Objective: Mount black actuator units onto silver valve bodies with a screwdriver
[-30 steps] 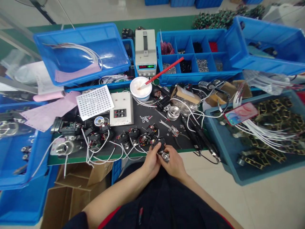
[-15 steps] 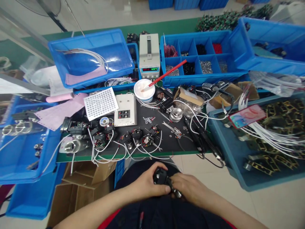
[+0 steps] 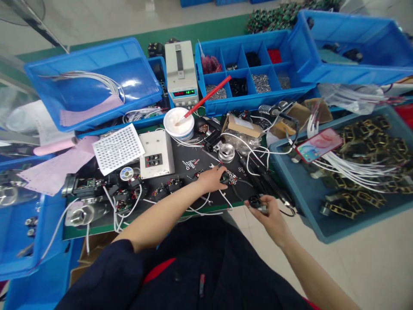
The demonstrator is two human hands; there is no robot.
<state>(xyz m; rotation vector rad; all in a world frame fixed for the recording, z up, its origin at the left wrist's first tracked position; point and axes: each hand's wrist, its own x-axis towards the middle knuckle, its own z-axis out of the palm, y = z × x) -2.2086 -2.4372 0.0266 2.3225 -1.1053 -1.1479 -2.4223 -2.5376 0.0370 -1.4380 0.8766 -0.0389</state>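
My left hand [image 3: 211, 178] reaches onto the black mat, its fingers bent over a small dark part near the wrench and the scattered nuts [image 3: 231, 176]. Whether the fingers grip that part is hidden. Off the front edge of the bench, my right hand [image 3: 267, 213] holds a black assembly [image 3: 257, 201] with a metal end between thumb and fingers. Small wired assemblies [image 3: 167, 188] lie left of my left hand, white wires trailing from them. A coil of solder wire [image 3: 226, 153] sits behind the nuts.
A white tub [image 3: 179, 125] with a red stick stands before the power supply [image 3: 181, 73]. A divided blue bin [image 3: 248, 101] is at the back. At right, a teal bin [image 3: 297, 202] holds metal brackets and a phone [image 3: 319, 145]. Soldering tools [image 3: 274, 187] lie beside it.
Both hands were together at my lap around the black assembly. They have parted: the left moved forward onto the mat, the right moved rightward with the assembly. The view has shifted right.
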